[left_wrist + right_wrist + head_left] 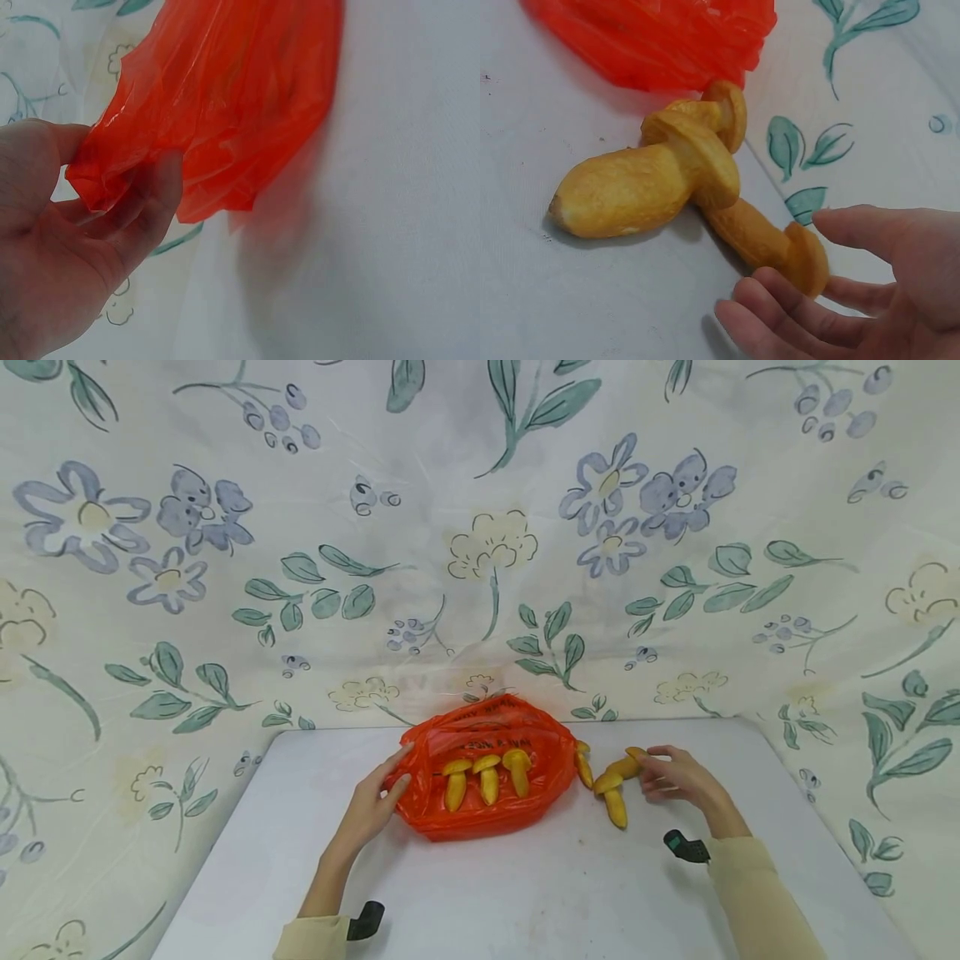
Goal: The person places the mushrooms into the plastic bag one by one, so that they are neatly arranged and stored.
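A red plastic bag (480,828) with dark print lies spread on the table, three yellow mushrooms (488,781) side by side within its outline. My left hand (372,799) holds the bag's left edge; in the left wrist view the thin plastic runs between thumb and fingers (169,187). To the right of the bag are three more yellow mushrooms: one against its edge (583,766), a front one (616,808), and one behind it (750,232). My right hand (678,781) is at that rear mushroom's cap, thumb above and fingers below, with a gap at the thumb.
The white table (540,893) is pushed against a floral cloth (480,610) that hangs behind and at both sides. Small specks dot the tabletop in front of the bag. A black wrist device (366,921) sits at the left sleeve, another (686,847) at the right.
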`<state>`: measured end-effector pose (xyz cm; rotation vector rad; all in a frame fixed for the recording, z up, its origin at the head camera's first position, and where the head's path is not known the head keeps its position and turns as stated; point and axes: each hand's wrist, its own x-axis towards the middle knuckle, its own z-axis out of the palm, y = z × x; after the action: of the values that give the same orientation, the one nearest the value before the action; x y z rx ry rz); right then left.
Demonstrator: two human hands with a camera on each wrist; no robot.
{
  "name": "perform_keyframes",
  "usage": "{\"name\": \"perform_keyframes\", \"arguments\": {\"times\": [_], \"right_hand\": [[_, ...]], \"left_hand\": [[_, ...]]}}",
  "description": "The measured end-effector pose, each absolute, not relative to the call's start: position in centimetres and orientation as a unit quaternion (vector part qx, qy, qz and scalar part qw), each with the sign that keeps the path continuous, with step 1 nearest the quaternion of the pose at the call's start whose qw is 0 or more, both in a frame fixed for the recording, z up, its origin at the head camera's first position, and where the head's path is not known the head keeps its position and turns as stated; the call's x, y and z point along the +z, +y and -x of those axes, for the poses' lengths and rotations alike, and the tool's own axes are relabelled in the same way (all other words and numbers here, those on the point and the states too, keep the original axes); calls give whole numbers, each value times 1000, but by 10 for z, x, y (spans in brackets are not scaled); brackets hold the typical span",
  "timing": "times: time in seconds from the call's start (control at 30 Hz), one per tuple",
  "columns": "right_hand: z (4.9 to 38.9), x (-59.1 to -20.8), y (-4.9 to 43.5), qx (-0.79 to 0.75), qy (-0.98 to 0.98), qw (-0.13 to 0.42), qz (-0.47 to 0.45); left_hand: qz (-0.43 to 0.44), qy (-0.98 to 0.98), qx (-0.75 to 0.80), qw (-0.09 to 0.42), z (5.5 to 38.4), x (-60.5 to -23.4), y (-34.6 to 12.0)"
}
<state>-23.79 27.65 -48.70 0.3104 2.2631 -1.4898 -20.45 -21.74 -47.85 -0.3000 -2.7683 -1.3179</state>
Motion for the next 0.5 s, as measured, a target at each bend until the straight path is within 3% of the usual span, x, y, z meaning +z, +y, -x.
{"name": "perform_keyframes", "arguments": {"times": [0.5], "right_hand": [[248, -498, 270, -551, 795, 203, -153]], "left_hand": [[95, -896, -433, 26, 205, -479, -219]]}}
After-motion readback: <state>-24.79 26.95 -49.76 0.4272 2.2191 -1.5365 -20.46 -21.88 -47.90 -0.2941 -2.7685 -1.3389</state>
